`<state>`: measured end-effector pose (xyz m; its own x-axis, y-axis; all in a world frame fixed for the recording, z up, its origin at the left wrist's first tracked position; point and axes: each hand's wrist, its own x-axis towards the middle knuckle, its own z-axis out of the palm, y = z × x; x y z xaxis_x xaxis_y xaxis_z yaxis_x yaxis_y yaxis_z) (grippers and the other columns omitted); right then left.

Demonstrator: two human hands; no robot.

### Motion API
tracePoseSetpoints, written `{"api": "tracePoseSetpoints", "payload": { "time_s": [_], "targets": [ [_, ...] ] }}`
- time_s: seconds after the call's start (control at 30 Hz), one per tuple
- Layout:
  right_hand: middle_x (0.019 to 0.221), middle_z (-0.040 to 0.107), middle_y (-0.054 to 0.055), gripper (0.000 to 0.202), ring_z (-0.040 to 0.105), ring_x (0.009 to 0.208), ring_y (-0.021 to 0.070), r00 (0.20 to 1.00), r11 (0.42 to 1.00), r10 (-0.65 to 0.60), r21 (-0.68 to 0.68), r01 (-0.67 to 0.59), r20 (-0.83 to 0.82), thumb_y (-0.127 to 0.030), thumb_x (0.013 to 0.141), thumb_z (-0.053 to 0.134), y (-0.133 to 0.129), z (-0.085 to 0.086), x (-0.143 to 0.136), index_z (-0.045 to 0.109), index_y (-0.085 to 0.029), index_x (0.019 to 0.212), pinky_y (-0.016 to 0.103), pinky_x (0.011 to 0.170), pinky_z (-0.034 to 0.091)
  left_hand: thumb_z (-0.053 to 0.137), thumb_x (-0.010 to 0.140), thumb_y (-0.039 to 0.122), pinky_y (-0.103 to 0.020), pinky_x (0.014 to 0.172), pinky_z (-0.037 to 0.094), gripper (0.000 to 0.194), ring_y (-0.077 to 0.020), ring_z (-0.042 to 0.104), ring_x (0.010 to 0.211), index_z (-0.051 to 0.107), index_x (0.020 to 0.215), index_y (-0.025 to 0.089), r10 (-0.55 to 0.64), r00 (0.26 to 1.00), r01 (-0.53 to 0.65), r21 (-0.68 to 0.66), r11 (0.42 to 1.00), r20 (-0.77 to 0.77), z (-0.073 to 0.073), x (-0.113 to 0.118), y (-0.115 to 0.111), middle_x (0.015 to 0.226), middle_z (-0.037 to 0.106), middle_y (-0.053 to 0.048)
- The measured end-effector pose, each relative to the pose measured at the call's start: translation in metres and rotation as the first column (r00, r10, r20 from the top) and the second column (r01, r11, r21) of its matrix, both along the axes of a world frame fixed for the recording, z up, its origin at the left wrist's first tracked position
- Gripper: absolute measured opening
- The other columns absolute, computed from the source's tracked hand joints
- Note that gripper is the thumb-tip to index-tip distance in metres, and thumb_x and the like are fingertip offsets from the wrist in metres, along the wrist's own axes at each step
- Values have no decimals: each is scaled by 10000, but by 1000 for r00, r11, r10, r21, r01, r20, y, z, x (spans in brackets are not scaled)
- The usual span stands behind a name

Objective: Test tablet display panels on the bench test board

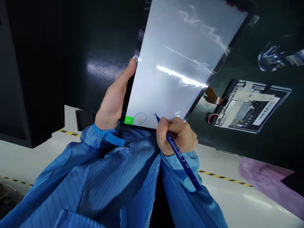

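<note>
A flat screen panel (171, 47) with a lit white display and black border is tilted above the dark table. My left hand (115, 96) grips its left edge, thumb along the border, other fingers hidden behind. My right hand (177, 134) pinches a blue marker pen (181, 158), its tip just beside a small blue star-like mark (155, 114) on the screen. A thin blue oval (140, 118) is drawn near the lower left corner, next to a green label (129, 120).
A circuit board with a battery (251, 107) lies on the dark table (213, 139) at the right, joined by a brown flex cable (212, 96) towards the panel. Behind it is a shiny metal object (273, 58). A pink-purple sleeve (266, 180) shows at lower right; a black cabinet (30, 79) stands left.
</note>
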<state>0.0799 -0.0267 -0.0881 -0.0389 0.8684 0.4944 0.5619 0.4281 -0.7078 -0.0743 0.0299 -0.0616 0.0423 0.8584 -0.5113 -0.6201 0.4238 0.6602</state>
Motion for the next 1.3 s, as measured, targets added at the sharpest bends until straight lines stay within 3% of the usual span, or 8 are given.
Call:
{"api": "tracePoseSetpoints", "payload": {
  "time_s": [0.1,0.27,0.37,0.53,0.8,1.17,1.3],
  "targets": [
    [545,413,-54,360,360,437,65,996,997,75,-20,-74,55,-80,861,618,0,1,2,322,-218,708,227,404,299,469,1011,355,-506,1054,394,354,-394,283,1390,616,1311,237,6,1000,-6,6,1000,12,-2,0,-1,1442,535,40],
    [523,385,-55,348,320,407,66,999,999,0,33,-1,33,-103,877,595,1,-2,-1,320,-219,698,225,378,289,512,1006,325,-541,1124,353,277,-389,302,1403,661,1233,268,45,998,-45,-11,999,-41,-1,-1,-1,1427,537,121],
    [515,343,-53,358,290,404,67,999,998,-43,51,42,21,-103,886,577,1,-2,-2,305,-217,685,230,381,281,488,1019,310,-554,1138,338,284,-385,292,1410,658,1240,252,46,998,-46,-9,999,-32,0,0,0,1400,563,111],
    [551,386,-51,338,326,437,61,999,1000,14,-1,-14,40,-115,918,580,0,0,0,339,-213,702,218,411,313,467,1034,302,-552,1140,329,285,-377,283,1413,668,1219,219,37,999,-38,31,999,18,0,0,0,1378,587,97],
    [556,322,-80,363,298,413,26,999,998,20,56,-18,-28,-97,868,622,2,-5,0,328,-200,682,172,402,258,469,1020,286,-602,1089,316,379,-412,239,1403,535,1388,222,45,995,-43,-26,999,85,2,0,1,1481,483,52],
    [556,321,-72,370,271,440,35,999,996,-7,84,11,-39,-51,846,609,3,-3,-3,320,-201,670,187,421,255,480,1028,282,-616,1096,334,318,-424,297,1390,628,1301,213,35,984,-37,12,999,177,-2,-2,-1,1450,517,58],
    [575,348,-71,372,291,465,36,997,996,81,25,-81,21,-51,847,629,1,0,0,329,-200,686,188,437,275,474,1038,284,-627,1119,319,293,-410,341,1387,645,1268,223,35,985,-38,16,999,169,-1,-1,0,1451,515,68]
  ]
}}
